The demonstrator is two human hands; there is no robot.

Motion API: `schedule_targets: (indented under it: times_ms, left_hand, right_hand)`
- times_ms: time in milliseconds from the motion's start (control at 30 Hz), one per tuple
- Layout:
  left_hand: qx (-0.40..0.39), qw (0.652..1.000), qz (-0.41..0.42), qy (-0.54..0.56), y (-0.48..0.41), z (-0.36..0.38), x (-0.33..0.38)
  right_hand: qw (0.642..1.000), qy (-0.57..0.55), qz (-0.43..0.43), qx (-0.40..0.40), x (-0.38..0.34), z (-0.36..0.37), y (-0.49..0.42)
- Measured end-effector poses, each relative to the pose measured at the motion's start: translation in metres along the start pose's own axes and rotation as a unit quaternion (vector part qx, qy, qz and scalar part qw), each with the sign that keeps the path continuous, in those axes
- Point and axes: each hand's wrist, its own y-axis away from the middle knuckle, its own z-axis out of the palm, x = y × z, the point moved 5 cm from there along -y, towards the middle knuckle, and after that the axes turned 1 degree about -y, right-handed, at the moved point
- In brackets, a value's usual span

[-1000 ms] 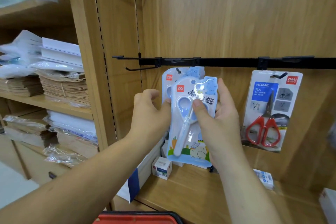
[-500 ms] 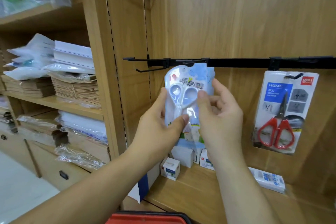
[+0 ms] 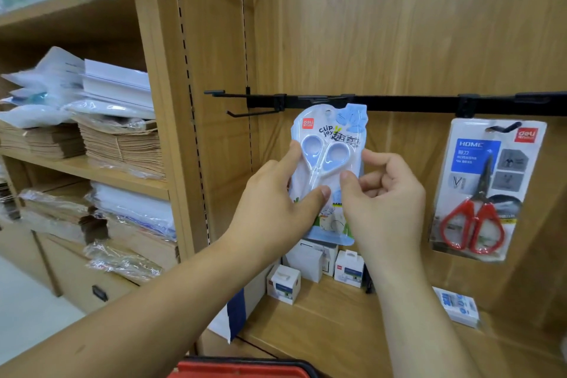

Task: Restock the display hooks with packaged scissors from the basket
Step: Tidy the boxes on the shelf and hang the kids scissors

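red scissors pack right of blue pack (black hook left)

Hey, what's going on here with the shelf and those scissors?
A person is restocking a shop display. The left hand and the right hand both pinch a blue scissors pack, holding it up with its top at the black rail. I cannot tell whether it sits on a hook. A red scissors pack hangs to the right, and the empty hook to the left is bare. The red basket shows at the bottom edge.
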Motion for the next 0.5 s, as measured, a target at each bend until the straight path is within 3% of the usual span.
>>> schedule_targets:
  times_ms: [500]
  left_hand:
    - [-0.011,0.999,0.026,0.044,-0.003,-0.014,0.012]
  right_hand:
    - [0.999,-0.032,-0.008,-0.020,-0.007,0.001,-0.002]
